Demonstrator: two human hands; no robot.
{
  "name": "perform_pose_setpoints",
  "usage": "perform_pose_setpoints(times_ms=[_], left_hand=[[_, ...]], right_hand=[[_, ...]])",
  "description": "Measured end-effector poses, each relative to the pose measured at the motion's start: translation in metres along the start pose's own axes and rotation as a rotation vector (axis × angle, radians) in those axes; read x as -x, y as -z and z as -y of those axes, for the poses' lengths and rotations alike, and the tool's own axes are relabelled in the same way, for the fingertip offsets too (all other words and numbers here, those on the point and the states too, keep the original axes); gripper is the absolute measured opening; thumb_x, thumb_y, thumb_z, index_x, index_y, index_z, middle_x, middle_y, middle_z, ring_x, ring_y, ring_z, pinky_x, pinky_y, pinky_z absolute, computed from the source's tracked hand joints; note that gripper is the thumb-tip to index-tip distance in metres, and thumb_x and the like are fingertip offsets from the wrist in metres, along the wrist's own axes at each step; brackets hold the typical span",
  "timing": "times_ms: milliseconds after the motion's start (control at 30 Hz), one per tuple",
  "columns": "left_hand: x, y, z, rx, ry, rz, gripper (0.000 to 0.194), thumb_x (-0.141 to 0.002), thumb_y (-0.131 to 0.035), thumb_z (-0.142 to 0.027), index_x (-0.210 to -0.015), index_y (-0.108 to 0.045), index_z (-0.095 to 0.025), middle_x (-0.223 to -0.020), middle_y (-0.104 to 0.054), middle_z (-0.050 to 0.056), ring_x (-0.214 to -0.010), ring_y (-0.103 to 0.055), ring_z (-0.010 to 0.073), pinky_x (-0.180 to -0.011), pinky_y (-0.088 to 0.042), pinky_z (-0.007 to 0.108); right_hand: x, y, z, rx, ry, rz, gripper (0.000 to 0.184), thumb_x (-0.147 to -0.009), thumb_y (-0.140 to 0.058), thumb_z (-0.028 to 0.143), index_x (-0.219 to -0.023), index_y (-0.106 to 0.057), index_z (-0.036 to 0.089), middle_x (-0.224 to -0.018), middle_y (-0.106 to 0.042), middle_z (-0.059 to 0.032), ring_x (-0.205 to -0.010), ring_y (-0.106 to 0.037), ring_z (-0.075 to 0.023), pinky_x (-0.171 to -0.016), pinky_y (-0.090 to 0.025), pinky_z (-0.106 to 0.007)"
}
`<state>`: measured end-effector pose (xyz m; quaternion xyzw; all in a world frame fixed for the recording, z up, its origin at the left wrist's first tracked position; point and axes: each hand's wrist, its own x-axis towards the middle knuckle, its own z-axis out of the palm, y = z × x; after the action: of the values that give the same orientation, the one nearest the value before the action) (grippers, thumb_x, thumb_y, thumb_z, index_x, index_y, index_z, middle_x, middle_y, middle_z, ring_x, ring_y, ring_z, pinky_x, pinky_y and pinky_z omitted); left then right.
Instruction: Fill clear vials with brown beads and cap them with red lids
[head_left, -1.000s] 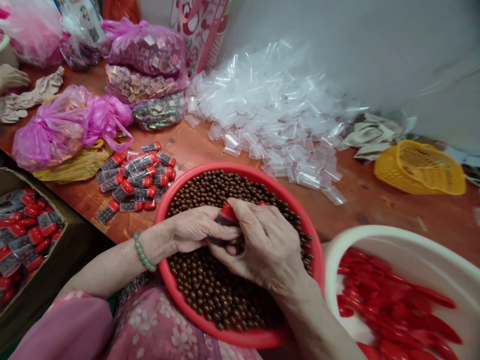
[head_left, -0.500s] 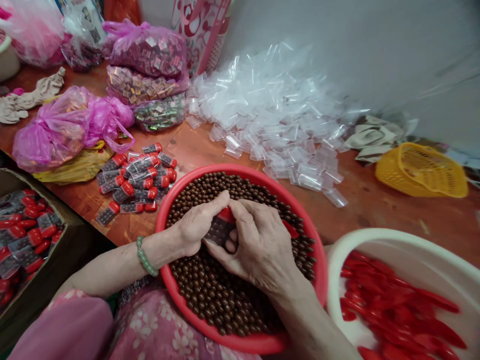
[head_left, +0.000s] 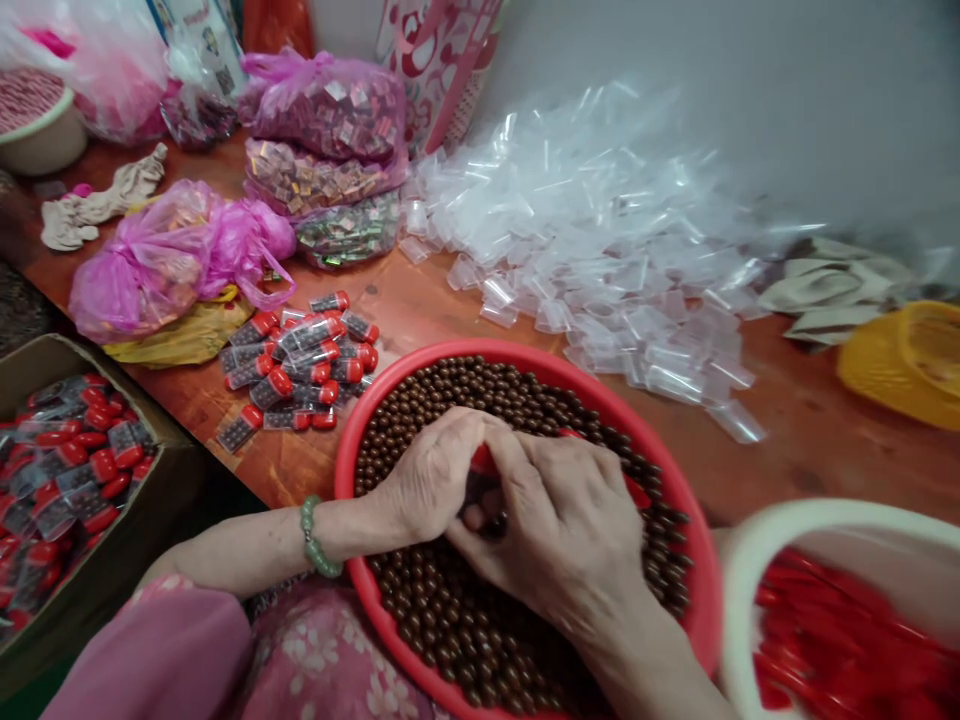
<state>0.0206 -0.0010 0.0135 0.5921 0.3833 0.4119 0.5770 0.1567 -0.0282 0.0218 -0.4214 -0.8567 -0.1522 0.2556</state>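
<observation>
Over a red basin (head_left: pixel 697 600) full of round brown candy balls (head_left: pixel 450 640), both hands close around a small clear container (head_left: pixel 480 482) with a red cap. My left hand (head_left: pixel 431 475), with a green bead bracelet at the wrist, grips it from the left, thumb and fingers near the cap. Wrapped round its other side is my right hand (head_left: pixel 559 515), which covers most of it. Dark contents show through the clear wall. Behind the right hand, a red plastic piece (head_left: pixel 637 492) lies on the balls.
Filled red-capped containers (head_left: pixel 300 360) are piled left of the basin, with more in a cardboard box (head_left: pixel 176 470). Empty clear sleeves (head_left: pixel 600 260) heap along the wall. A white tub (head_left: pixel 757 560) of red pieces and a yellow basket (head_left: pixel 892 365) stand right. Purple bags (head_left: pixel 322 110) sit behind.
The view has swung left and things appear shifted right. My hands stay together on the container, and my left fingers now cover more of it near the cap.
</observation>
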Motion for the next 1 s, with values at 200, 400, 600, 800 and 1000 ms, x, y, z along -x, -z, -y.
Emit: perform_pose_setpoints(times_ms=[200,400,600,800,1000], left_hand=[[-0.004,0.028,-0.028,-0.149,0.1,0.087,0.039,-0.099,-0.032,-0.043,-0.122,-0.054,-0.021,-0.075,-0.061,0.002,-0.077,-0.059,0.017,-0.075,-0.046,0.028],[-0.046,0.11,-0.002,-1.083,-0.12,-0.364,0.031,-0.095,-0.046,-0.042,-0.112,-0.062,-0.021,-0.099,-0.068,0.005,-0.101,-0.062,0.0244,-0.091,-0.043,0.034],[-0.073,0.146,0.033,-1.293,-0.191,-0.268,0.032,-0.094,-0.046,-0.039,-0.112,-0.062,-0.019,-0.115,-0.065,0.015,-0.125,-0.052,0.0374,-0.107,-0.038,0.052],[-0.068,0.132,0.011,-1.064,-0.208,-0.366,0.038,-0.092,-0.049,-0.04,-0.124,-0.06,-0.024,-0.134,-0.061,0.004,-0.129,-0.051,0.0345,-0.109,-0.038,0.046],[-0.043,0.08,-0.021,-0.888,-0.124,-0.084,0.031,-0.092,-0.052,-0.035,-0.12,-0.061,-0.026,-0.129,-0.065,-0.001,-0.119,-0.06,0.0259,-0.105,-0.045,0.037]], right_hand=[[0.005,0.022,-0.02,-0.133,-0.141,0.102,0.063,-0.088,-0.062,0.032,-0.144,-0.039,0.014,-0.117,-0.061,-0.0201,-0.105,-0.059,-0.0348,-0.087,-0.05,-0.05],[0.05,0.043,-0.085,-0.065,-0.525,0.156,0.025,-0.094,-0.053,0.032,-0.111,-0.066,0.02,-0.101,-0.069,-0.0117,-0.093,-0.066,-0.028,-0.08,-0.055,-0.044],[0.067,0.053,-0.129,-0.119,-0.656,0.292,0.026,-0.093,-0.047,0.025,-0.098,-0.072,0.018,-0.09,-0.072,-0.0091,-0.078,-0.068,-0.0211,-0.072,-0.054,-0.034],[0.055,0.038,-0.189,-0.003,-0.787,0.628,0.026,-0.09,-0.051,0.02,-0.102,-0.073,0.013,-0.101,-0.075,-0.0141,-0.09,-0.071,-0.0247,-0.077,-0.051,-0.033],[0.031,-0.014,-0.224,-0.076,-0.673,0.739,0.024,-0.09,-0.058,0.02,-0.111,-0.068,0.013,-0.104,-0.072,-0.0121,-0.092,-0.068,-0.0199,-0.08,-0.052,-0.032]])
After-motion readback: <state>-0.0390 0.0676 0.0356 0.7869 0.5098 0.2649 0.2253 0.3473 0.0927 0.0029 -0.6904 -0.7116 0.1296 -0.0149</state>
